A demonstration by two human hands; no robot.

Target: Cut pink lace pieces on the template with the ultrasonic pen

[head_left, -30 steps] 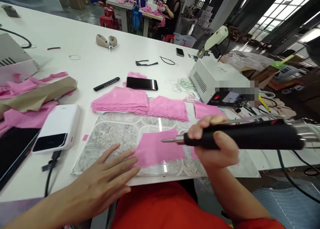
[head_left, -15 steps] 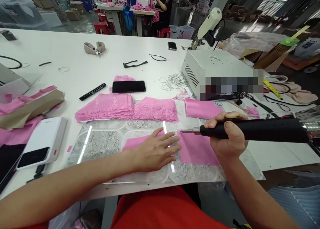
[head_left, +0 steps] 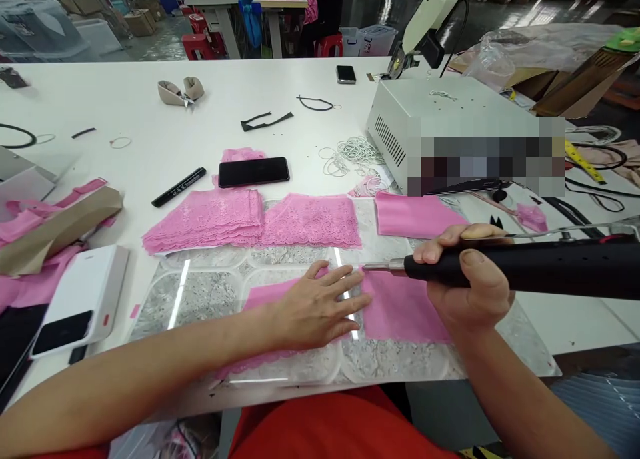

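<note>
My left hand (head_left: 320, 305) lies flat with its fingers spread, pressing on a clear plastic template (head_left: 315, 365) and the pink fabric (head_left: 267, 295) beneath it. A lacy pink edge shows below my forearm. My right hand (head_left: 473, 279) is wrapped round a black-handled tool (head_left: 560, 265), held nearly level. Its thin metal tip (head_left: 383, 266) points left and sits at the upper left corner of a plain pink fabric piece (head_left: 405, 305), just beyond my left fingertips. Whether the tip touches the fabric, I cannot tell.
Behind the template lie stacked pink lace pieces (head_left: 205, 219), another lace piece (head_left: 313, 219) and folded pink fabric (head_left: 417, 213). A black phone (head_left: 254, 172) and marker (head_left: 179, 187) lie beyond. A grey machine box (head_left: 450, 105) stands back right; a white device (head_left: 83, 299) sits left.
The view has shifted slightly, so the table things appear a little displaced. Both hands keep almost the same places, and the tool's tip stays near the fabric corner.
</note>
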